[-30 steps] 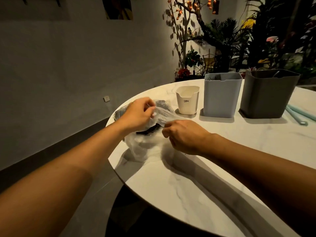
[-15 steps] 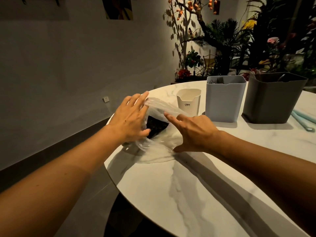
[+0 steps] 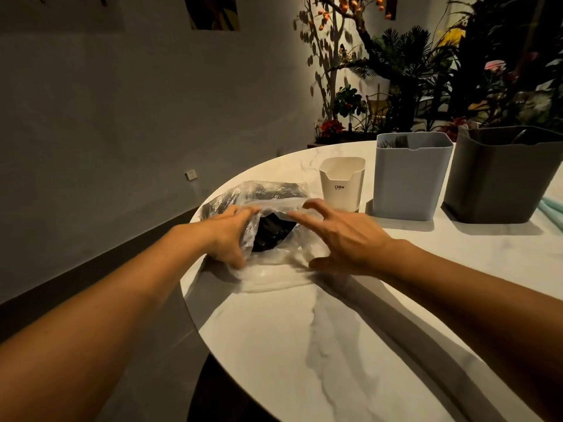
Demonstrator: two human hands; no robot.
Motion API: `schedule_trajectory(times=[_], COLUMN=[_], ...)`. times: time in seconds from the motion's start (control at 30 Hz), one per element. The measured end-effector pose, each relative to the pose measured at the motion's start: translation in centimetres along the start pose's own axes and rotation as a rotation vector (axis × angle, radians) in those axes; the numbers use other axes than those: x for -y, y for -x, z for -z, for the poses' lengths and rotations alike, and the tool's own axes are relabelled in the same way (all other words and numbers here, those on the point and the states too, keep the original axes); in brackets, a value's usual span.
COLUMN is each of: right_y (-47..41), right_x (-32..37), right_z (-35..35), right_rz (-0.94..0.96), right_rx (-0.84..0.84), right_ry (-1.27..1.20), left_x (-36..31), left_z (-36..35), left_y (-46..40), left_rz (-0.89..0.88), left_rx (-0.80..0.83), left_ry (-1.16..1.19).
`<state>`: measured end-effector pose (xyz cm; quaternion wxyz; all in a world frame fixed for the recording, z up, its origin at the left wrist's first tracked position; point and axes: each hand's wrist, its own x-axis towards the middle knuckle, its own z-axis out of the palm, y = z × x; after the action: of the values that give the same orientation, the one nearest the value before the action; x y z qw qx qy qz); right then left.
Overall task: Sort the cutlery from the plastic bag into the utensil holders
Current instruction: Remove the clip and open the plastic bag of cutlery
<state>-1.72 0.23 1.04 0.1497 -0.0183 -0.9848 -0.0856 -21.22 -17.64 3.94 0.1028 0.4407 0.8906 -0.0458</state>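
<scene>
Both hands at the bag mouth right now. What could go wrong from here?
1. The plastic bag sits near the table edge; a tug by the left hand might drag it off.
2. The right hand is close to the white holder; a quick pull may knock it.
3. Dark cutlery inside could snag the film.

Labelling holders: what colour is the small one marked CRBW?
White small plastic holder with dark lettering, seen in the head view.
</scene>
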Motion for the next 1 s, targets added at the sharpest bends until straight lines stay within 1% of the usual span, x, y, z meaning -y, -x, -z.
schedule_trajectory(times=[0.07,0.1,0.17,0.27,0.43,0.53,0.63,0.83,1.0], right_y=[-0.1,-0.2,-0.4,-0.6,0.4,1.5,3.0,6.4,9.8], right_x=[0.1,0.2,0.3,0.6,0.3,-0.2,-1.0,-2.6,-4.2], right_z=[-1.1,-1.4,-1.8,-2.0,-0.9,-0.5,-0.2,1.0,1.8], right_rz=[-0.011,-0.028,-0.068,-0.124,-0.262,-0.299,-0.339,-0.386,-0.421], right_rx=[0.082,0.096,0.069,0.036,0.089,0.099,0.098,0.056,0.04], right_ry=[-0.063,-0.125,-0.242,-0.334,-0.492,-0.53,-0.538,-0.504,-0.484], left_x=[0.0,0.0,-0.2,-1.4,-3.4,-4.7,-6.6,-10.8,-14.4], left_z=[-0.3,-0.3,-0.2,0.0,0.1,0.1,0.1,0.2,-0.6], left_y=[0.0,0.0,0.0,0.7,1.8,2.0,2.7,4.2,5.2], left_rz=[0.011,0.022,0.032,0.006,0.081,0.07,-0.012,-0.107,-0.209], left_rx=[-0.072,-0.111,-0.199,-0.308,-0.382,-0.41,-0.396,-0.353,-0.382], left_ry=[-0.007,0.011,0.048,0.092,0.154,0.274,0.364,0.423,0.457])
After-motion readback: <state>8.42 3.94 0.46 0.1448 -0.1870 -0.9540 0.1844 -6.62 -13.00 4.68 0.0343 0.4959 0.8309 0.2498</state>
